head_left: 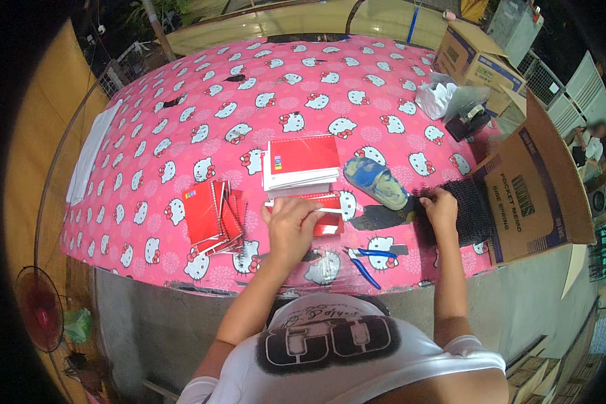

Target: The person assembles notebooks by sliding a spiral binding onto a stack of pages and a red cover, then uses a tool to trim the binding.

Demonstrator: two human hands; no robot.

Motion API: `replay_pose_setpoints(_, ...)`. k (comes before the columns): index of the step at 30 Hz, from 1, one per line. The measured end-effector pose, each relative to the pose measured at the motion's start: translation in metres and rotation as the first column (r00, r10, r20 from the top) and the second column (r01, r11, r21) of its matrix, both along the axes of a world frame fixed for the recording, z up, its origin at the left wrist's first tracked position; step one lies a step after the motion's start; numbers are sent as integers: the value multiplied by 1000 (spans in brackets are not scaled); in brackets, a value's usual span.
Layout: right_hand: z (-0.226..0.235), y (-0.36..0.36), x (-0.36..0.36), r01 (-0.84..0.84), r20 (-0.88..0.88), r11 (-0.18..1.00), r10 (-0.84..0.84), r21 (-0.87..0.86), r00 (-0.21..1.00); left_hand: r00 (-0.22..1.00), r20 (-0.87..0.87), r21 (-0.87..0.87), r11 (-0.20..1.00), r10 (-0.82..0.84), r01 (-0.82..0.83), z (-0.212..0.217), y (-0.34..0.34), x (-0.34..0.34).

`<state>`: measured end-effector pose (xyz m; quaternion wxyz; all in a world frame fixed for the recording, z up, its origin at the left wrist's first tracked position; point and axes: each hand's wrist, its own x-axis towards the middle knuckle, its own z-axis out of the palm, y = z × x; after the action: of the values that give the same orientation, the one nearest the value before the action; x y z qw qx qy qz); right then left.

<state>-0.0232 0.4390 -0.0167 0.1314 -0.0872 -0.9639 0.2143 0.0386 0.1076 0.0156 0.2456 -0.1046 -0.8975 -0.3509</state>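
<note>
My left hand [292, 227] is closed on a small red memo notebook [330, 225] lying at the near side of a taller stack of red-covered notebooks [303, 158]. To its left sits a fanned pile of red notebooks with wire spirals [212, 215]. My right hand [443, 210] has its fingers pinched at the left edge of a heap of black spiral binding coils [475, 209]; what exactly lies between the fingertips is too small to make out. Between the hands are a blue and yellow slipper [376, 182] and blue-handled cutting pliers [367, 266].
An open cardboard box [528, 192] stands on its side by the coils. Farther back are another carton [475, 64], a white plastic bag [436, 99] and a black object [468, 123]. A pink patterned cover [262, 81] spreads over the table; a fan [40, 310] stands lower left.
</note>
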Motion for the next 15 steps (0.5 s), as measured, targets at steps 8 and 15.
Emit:
replay_pose_setpoints(8, 39, -111, 46, -629, -295, 672, 555, -392, 778, 1000, 4, 6, 1000, -16, 15, 2, 5, -1)
replay_pose_setpoints(15, 39, -121, 31, -613, -331, 685, 517, -394, 790, 997, -69, 25, 1000, -16, 18, 0, 9, 0)
